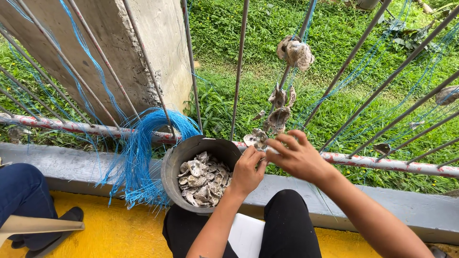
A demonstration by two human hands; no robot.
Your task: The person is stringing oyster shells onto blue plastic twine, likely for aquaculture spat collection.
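Note:
My left hand (247, 171) pinches a pale oyster shell (256, 139) just past the rim of a round grey bucket (173, 162). My right hand (297, 155) hovers beside it with fingers spread, touching the same shell or its thin line; which one is unclear. Above, more shells hang in a string (279, 117) on blue line, up to a top cluster (296, 51). The bucket holds several loose shells (203, 179).
A bundle of blue line (138, 157) hangs over a painted rail (76, 127) left of the bucket. Slanted metal bars (239, 67) and a concrete post (119, 52) stand behind. Grass lies beyond. Another person's leg in jeans (21, 196) is at left.

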